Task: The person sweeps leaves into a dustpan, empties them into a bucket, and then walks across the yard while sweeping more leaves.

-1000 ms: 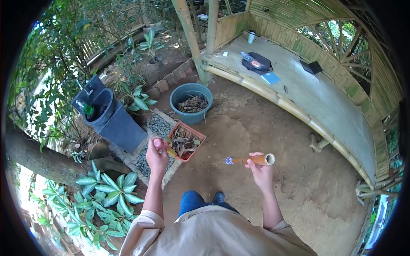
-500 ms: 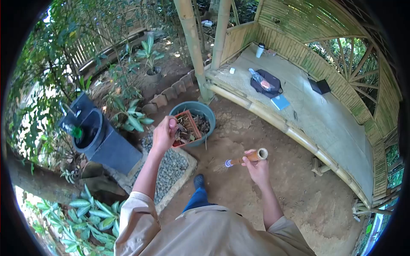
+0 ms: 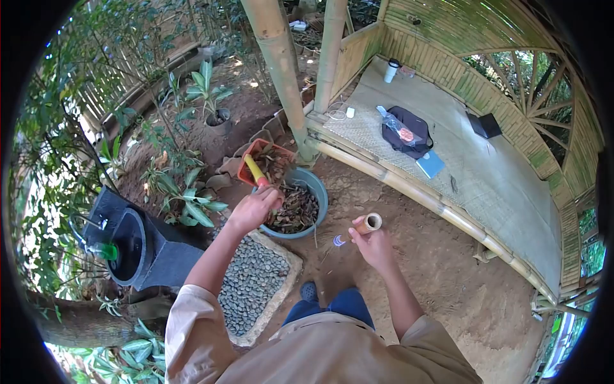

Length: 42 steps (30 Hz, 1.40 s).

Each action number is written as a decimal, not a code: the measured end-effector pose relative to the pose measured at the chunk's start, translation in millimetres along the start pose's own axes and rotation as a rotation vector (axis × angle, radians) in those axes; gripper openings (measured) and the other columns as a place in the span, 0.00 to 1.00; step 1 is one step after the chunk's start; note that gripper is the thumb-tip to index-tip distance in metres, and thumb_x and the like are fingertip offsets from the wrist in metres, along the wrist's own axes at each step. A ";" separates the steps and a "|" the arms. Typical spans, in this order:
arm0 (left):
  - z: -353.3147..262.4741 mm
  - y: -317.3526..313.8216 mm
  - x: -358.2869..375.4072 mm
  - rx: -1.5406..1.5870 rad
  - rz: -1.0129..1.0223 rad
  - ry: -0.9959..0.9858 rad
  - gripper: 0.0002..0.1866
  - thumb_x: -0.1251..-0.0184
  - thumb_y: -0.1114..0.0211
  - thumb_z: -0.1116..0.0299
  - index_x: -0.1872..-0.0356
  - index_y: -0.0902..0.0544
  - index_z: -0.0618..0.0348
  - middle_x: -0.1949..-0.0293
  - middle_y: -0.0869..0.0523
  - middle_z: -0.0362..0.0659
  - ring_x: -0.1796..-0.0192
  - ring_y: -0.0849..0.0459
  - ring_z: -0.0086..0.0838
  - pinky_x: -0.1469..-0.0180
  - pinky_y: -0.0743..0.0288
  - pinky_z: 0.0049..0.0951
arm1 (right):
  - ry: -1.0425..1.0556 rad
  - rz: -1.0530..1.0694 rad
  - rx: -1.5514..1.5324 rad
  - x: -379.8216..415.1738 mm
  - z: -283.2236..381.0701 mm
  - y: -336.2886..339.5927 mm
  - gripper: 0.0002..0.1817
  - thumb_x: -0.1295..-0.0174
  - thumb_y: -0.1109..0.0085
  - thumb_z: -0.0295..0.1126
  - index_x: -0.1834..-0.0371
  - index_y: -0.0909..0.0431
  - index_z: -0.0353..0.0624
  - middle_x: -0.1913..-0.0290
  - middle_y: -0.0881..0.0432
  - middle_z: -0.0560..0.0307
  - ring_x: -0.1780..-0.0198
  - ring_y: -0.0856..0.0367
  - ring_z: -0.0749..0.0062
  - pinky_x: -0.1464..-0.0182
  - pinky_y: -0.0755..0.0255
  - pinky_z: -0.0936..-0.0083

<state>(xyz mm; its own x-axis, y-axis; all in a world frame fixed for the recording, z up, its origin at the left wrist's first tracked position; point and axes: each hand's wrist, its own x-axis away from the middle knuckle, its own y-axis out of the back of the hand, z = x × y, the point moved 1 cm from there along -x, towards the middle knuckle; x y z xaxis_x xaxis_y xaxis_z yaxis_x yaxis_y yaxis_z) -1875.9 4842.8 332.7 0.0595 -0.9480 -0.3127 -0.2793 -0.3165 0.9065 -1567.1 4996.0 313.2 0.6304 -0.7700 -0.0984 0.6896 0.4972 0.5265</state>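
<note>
My left hand (image 3: 257, 208) is closed round the yellow and red handle (image 3: 256, 171) of an orange dustpan (image 3: 246, 168), which holds dry leaves. The dustpan is tilted over the back left rim of a round blue-green tub (image 3: 322, 198) with more dry leaves inside. To the right, my right hand (image 3: 373, 244) grips a bamboo handle (image 3: 370, 223), its hollow end facing up. Blue and white binding (image 3: 339, 240) shows at the handle's lower end, and the thin bristles beyond it are blurred against the soil.
A bamboo platform (image 3: 511, 192) at right holds a dark bag (image 3: 400, 121), a blue notebook (image 3: 430, 164), a tumbler (image 3: 391, 70) and a black device (image 3: 484, 125). A dark stone basin (image 3: 160, 256) stands at left beside a pebble bed (image 3: 249, 288). Bamboo posts (image 3: 278, 57) rise behind the tub.
The dustpan has gone from inside the tub to its back left rim, tilted, and its handle now shows. My right hand with the bamboo handle has shifted slightly left.
</note>
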 end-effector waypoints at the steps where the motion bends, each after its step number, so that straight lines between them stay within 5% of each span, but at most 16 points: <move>1: -2.1 2.8 -3.6 -0.010 0.042 0.028 0.15 0.42 0.36 0.77 0.55 0.28 0.59 0.47 0.18 0.50 0.42 0.19 0.48 0.49 0.19 0.43 | 0.012 0.003 -0.012 -8.0 -1.8 -3.9 0.12 0.37 0.33 0.41 0.57 0.18 0.46 0.70 0.15 0.50 0.66 0.13 0.54 0.64 0.22 0.64; 5: -2.8 -4.4 -9.4 0.023 0.139 -0.071 0.11 0.37 0.39 0.73 0.54 0.27 0.58 0.47 0.18 0.49 0.41 0.19 0.46 0.46 0.20 0.42 | 0.090 0.060 -0.022 -35.6 -4.4 -11.6 0.09 0.35 0.33 0.26 0.56 0.23 0.37 0.67 0.14 0.56 0.69 0.12 0.76 0.68 0.20 0.79; 13: 6.9 -90.8 2.2 -0.057 0.344 -0.204 0.09 0.34 0.41 0.70 0.55 0.27 0.56 0.50 0.18 0.45 0.38 0.20 0.42 0.38 0.24 0.37 | 0.115 0.082 -0.087 -71.7 -12.0 -8.3 0.10 0.36 0.32 0.28 0.57 0.23 0.38 0.69 0.15 0.57 0.71 0.12 0.75 0.68 0.21 0.78; 17: 19.2 -132.2 6.3 0.088 0.379 -0.094 0.09 0.35 0.40 0.70 0.57 0.27 0.56 0.53 0.18 0.45 0.43 0.19 0.42 0.40 0.26 0.39 | 0.111 0.042 -0.187 -78.9 -22.3 -2.7 0.09 0.37 0.31 0.29 0.60 0.22 0.40 0.72 0.15 0.57 0.73 0.14 0.76 0.69 0.23 0.77; 34: 29.8 -80.1 -38.1 -0.011 0.050 -0.020 0.11 0.39 0.41 0.76 0.54 0.25 0.58 0.47 0.17 0.43 0.38 0.20 0.41 0.40 0.22 0.38 | 0.115 0.047 -0.115 -106.2 -42.2 8.7 0.11 0.40 0.29 0.32 0.60 0.20 0.40 0.70 0.15 0.55 0.74 0.16 0.73 0.69 0.23 0.75; 42: 23.3 -26.7 -54.6 0.052 -0.247 0.174 0.14 0.39 0.40 0.81 0.53 0.26 0.58 0.56 0.16 0.49 0.48 0.16 0.50 0.50 0.20 0.44 | 0.073 -0.015 -0.221 -97.5 -41.4 33.3 0.09 0.36 0.32 0.29 0.57 0.21 0.38 0.70 0.14 0.57 0.73 0.13 0.75 0.69 0.21 0.78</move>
<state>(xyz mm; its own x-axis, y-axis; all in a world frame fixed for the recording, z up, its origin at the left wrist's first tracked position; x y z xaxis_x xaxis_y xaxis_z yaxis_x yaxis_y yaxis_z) -1894.1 4903.7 319.0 0.2940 -0.8353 -0.4646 -0.2839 -0.5404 0.7920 -1590.8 5104.2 305.4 0.6378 -0.7511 -0.1704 0.7556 0.5675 0.3272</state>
